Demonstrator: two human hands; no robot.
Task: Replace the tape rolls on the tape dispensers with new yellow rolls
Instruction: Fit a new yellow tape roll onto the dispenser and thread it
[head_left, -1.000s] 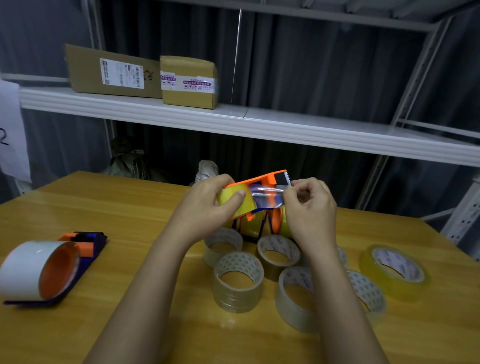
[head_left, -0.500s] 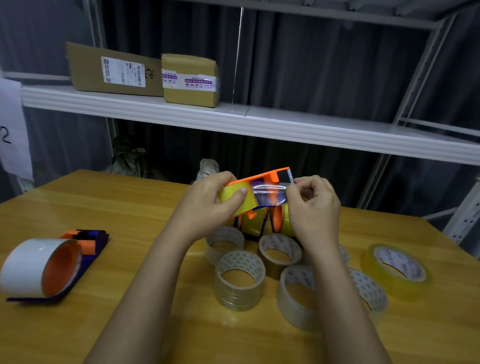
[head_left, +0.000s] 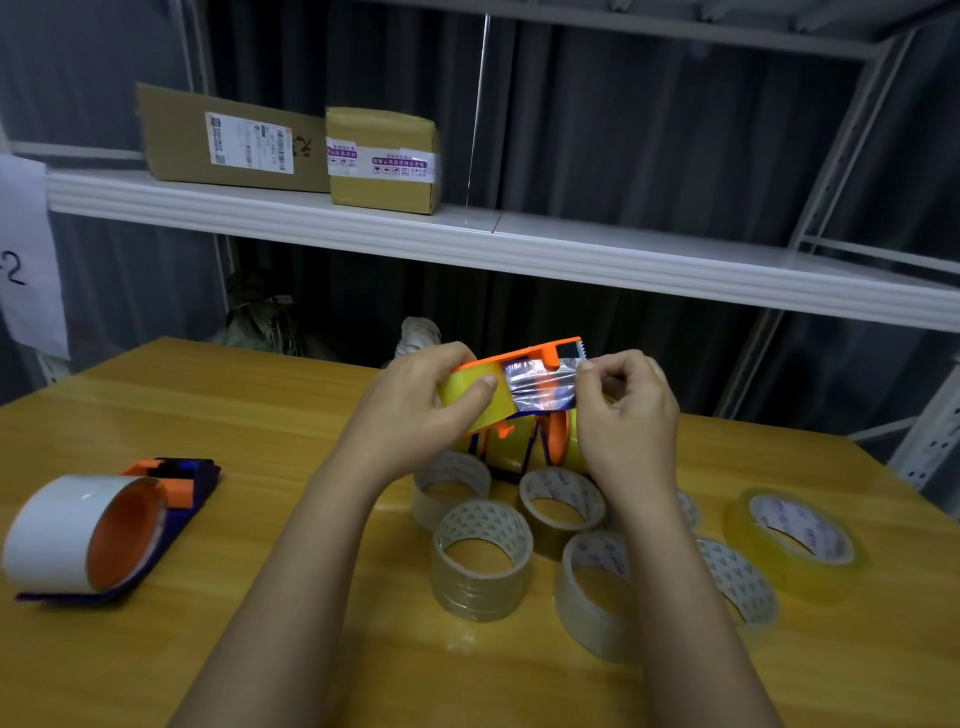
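Note:
I hold an orange tape dispenser (head_left: 524, 358) loaded with a yellow roll (head_left: 462, 392) above the table. My left hand (head_left: 415, 410) grips the roll and dispenser body, thumb pressed on the yellow tape. My right hand (head_left: 623, 410) pinches the free end of the tape strip (head_left: 540, 387), stretched out under the toothed blade. Another dispenser (head_left: 524, 447) with a yellow roll stands on the table behind my hands, partly hidden. A third dispenser (head_left: 176, 478), orange and dark blue, lies at the left with a white roll (head_left: 72, 530) on it.
Several clear and brownish tape rolls (head_left: 483, 558) lie on the wooden table (head_left: 218, 415) under my forearms, and a yellow roll (head_left: 795, 540) lies at the right. A white shelf (head_left: 571, 254) behind carries two cardboard boxes (head_left: 382, 158).
My right hand has drawn the tape strip a little farther right toward the blade. The dispenser stays held in about the same place.

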